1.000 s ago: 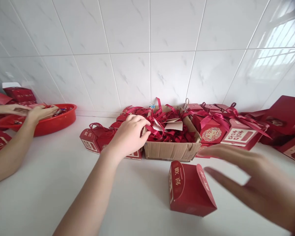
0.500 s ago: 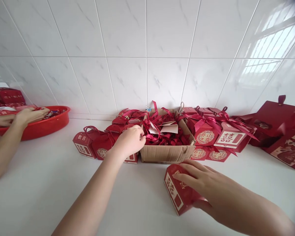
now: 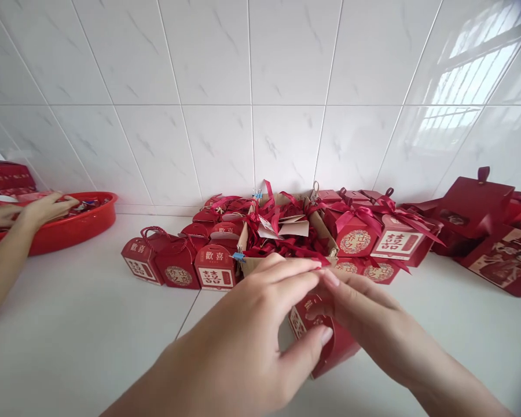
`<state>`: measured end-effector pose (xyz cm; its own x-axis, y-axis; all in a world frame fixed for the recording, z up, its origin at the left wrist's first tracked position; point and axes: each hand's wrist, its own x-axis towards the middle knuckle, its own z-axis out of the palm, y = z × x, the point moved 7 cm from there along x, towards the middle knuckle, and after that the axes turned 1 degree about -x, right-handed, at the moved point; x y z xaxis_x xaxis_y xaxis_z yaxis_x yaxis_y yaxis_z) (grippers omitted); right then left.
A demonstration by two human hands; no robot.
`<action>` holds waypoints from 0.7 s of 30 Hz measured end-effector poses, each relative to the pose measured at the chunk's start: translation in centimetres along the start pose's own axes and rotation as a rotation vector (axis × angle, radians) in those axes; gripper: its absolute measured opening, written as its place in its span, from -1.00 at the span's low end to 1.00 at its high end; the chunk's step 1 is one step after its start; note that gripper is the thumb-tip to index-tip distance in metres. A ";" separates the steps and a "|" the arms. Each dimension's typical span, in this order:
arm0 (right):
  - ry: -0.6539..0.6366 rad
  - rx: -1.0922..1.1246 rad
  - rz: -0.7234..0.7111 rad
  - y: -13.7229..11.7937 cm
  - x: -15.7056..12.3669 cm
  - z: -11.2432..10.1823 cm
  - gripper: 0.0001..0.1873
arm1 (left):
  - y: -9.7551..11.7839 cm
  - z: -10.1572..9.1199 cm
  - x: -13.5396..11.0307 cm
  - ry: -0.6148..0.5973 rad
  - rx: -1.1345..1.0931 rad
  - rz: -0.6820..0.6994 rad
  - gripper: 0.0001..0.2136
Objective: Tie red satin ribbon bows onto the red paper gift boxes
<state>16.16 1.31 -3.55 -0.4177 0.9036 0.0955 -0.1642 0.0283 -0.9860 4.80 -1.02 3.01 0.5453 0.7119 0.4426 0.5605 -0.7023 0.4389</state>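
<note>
A red gift box (image 3: 341, 350) with a cream printed front stands tilted towards me on the counter, between my hands. My left hand (image 3: 264, 324) arches over its near-left side, thumb against the red flap and fingers stretched across its top. From the right, my right hand (image 3: 377, 321) grips the upper part of the same box with bent fingers. The fingertips of both hands meet above it, where a small bit of red shows. The box's top is mostly covered by my hands. Just behind is a cardboard box (image 3: 325, 231) of red ribbons (image 3: 282, 217) and cards.
Finished-looking red gift boxes (image 3: 180, 269) stand in rows at left, and bow-tied ones (image 3: 358, 234) are stacked at right. Red bags (image 3: 473, 214) lie further right. At far left, another person's hands (image 3: 43, 211) work in a red basin (image 3: 87, 223). A tiled wall (image 3: 217, 145) closes the back.
My left hand has come from the cardboard box down to the gift box, joining my right hand. A blue clip on the cardboard box's corner is now uncovered. The view has shifted slightly.
</note>
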 end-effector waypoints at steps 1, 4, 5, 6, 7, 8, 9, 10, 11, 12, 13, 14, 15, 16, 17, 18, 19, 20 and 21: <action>0.027 0.147 0.011 0.2 0.2 -0.1 -0.73 | 0.5 0.1 -0.2 0.006 0.008 0.009 -0.66; 0.050 0.445 0.067 0.6 0.8 -0.4 -0.77 | 0.7 0.4 -0.4 -0.011 -0.006 0.003 -0.65; 0.046 0.490 0.093 0.7 1.0 -0.5 -0.76 | 0.6 0.5 -0.3 -0.043 -0.019 -0.005 -0.64; 0.040 0.507 0.105 0.6 1.1 -0.7 -0.73 | 0.4 0.8 -0.3 -0.080 -0.032 -0.013 -0.64; 0.041 0.497 0.096 0.5 1.3 -1.1 -0.72 | 0.3 1.0 -0.3 -0.119 -0.042 -0.020 -0.65; 0.052 0.463 0.066 0.2 1.5 -1.6 -0.70 | 0.1 1.1 -0.2 -0.146 -0.047 -0.026 -0.67; 0.068 0.414 0.025 -0.1 1.7 -2.1 -0.69 | -0.1 1.2 -0.2 -0.157 -0.049 -0.030 -0.70; 0.088 0.361 -0.017 -0.5 1.8 -2.8 -0.68 | -0.3 1.1 -0.2 -0.151 -0.047 -0.037 -0.72; 0.114 0.316 -0.054 -0.8 2.0 -3.4 -0.69 | -0.6 0.9 -0.1 -0.128 -0.043 -0.046 -0.74; 0.140 0.285 -0.080 -1.1 2.0 -4.0 -0.71 | -0.8 0.6 -0.1 -0.097 -0.040 -0.055 -0.75; 0.162 0.273 -0.093 -1.3 2.1 -4.6 -0.73 | -1.1 0.4 0.0 -0.063 -0.040 -0.065 -0.75; 0.176 0.280 -0.098 -1.4 2.2 -5.1 -0.75 | -1.4 0.1 0.0 -0.031 -0.043 -0.073 -0.76; 0.191 0.304 -0.100 -1.6 2.2 -5.5 -0.77 | -1.7 -0.1 0.1 -0.003 -0.051 -0.079 -0.76; 0.209 0.340 -0.104 -1.7 2.2 -5.9 -0.81 | -1.9 -0.3 0.1 0.023 -0.062 -0.087 -0.77; 0.230 0.386 -0.112 -1.9 2.1 -6.3 -0.85 | -2.1 -0.5 0.3 0.046 -0.074 -0.093 -0.78; 0.254 0.436 -0.119 -2.1 2.0 -6.7 -0.90 | -2.3 -0.6 0.4 0.065 -0.082 -0.100 -0.78; 0.281 0.486 -0.123 -2.2 1.9 -7.1 -0.94 | -2.5 -0.7 0.6 0.082 -0.085 -0.109 -0.80; 0.312 0.534 -0.121 -2.2 1.8 -7.4 -0.96 | -2.7 -0.7 0.7 0.090 -0.079 -0.122 -0.83; 0.342 0.579 -0.114 -2.2 1.6 -7.7 -0.95 | -3.0 -0.8 0.9 0.095 -0.063 -0.137 -0.86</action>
<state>22.71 5.98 -2.26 -0.0789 0.9955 0.0521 -0.6817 -0.0158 -0.7315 3.15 1.69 2.71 0.4033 0.7992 0.4457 0.5840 -0.5997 0.5470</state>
